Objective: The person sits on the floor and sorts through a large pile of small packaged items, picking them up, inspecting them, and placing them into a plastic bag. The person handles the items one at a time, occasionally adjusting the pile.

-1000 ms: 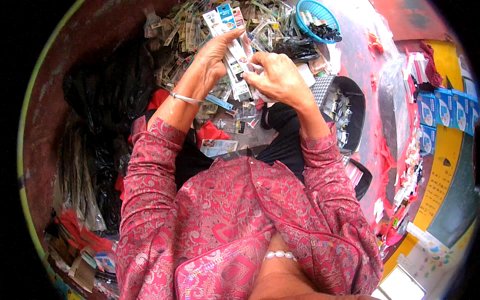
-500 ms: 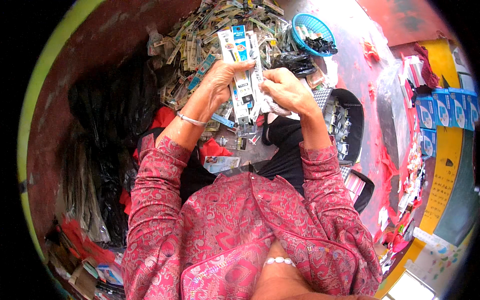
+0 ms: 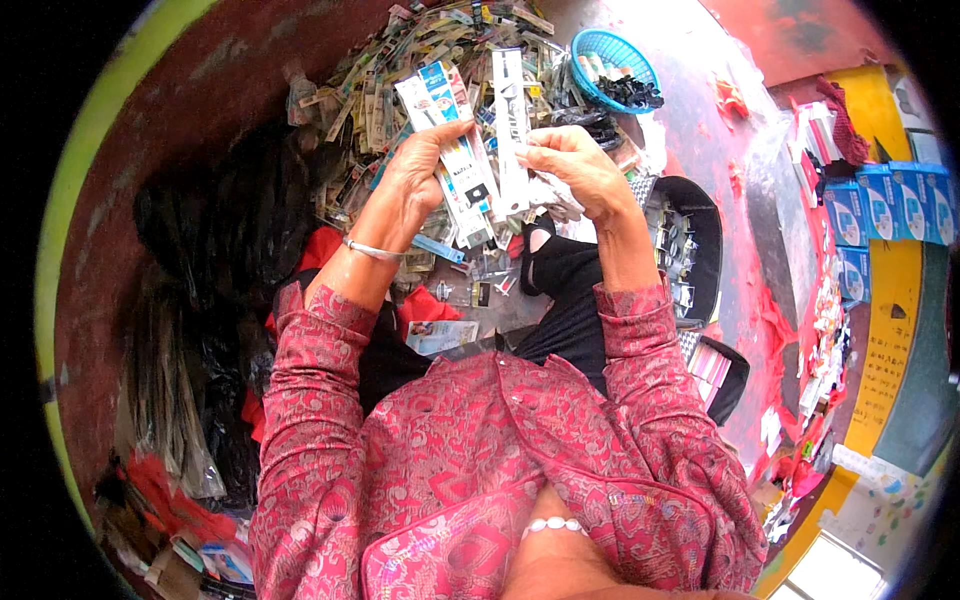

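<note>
My left hand (image 3: 418, 172) is closed around a small fanned bunch of long, narrow printed packets (image 3: 458, 180), white with blue and dark patches, their upper ends tilted left. Between thumb and fingers, my right hand (image 3: 585, 172) pinches a single long white packet (image 3: 510, 110) with dark print, held nearly upright. It stands just right of the bunch, a narrow gap between their upper parts. A crumpled whitish thing (image 3: 553, 198) hangs below my right fingers; whether they grip it I cannot tell. Beyond both hands spreads a big heap of similar slim packets (image 3: 365, 100).
A blue plastic basket (image 3: 580, 62) with white and black pieces stands at far right. Right of my knee are a black open case (image 3: 708, 240) and a smaller case with pink strips (image 3: 735, 385). Black plastic sheeting (image 3: 220, 220) lies left. Blue boxes (image 3: 880, 200) line the right side.
The white packet in my right hand has come apart from the bunch and stands separately. My left hand has shifted slightly left, tilting its packets leftward.
</note>
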Available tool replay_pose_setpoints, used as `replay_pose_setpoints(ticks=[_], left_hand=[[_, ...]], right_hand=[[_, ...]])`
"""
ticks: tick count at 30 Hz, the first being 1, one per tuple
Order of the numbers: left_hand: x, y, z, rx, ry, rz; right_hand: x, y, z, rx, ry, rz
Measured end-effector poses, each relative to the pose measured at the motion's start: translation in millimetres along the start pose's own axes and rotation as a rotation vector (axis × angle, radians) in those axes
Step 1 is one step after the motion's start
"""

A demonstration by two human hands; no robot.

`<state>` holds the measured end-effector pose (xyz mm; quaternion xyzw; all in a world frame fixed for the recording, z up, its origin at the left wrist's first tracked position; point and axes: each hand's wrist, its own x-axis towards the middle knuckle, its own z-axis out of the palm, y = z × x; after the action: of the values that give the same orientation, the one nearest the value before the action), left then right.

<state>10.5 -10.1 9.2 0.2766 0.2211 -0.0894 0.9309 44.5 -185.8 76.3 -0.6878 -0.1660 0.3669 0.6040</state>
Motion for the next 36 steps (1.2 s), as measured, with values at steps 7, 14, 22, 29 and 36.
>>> replay_pose_setpoints(ticks=[7,14,22,29,36], left_hand=[[-13.4,2.2,10.2,0.083,-0.188,-0.017],[-14.2,3.5,11.3,0.089,-0.18,-0.02],[-9.9,-2.4,11.3,0.193,-0.121,0.025],[-28.8,-5.0,20.2,0.372,-0.24,-0.064],[-23.8,-1.7,14.6,0.304,-0.242,-0.038]], right_hand=[[5.4,6.6,-2.4,-0.114,-0.109,-0.034],[4.2,8.4,0.2,-0.179,-0.169,-0.04],[-6.3,-24.5,9.3,-0.461,0.67,-0.453],[38.0,-2.7,3.6,-1.055,0.925,-1.01],[35.5,12.5,-79.7,-0.73,0.883,-0.357]])
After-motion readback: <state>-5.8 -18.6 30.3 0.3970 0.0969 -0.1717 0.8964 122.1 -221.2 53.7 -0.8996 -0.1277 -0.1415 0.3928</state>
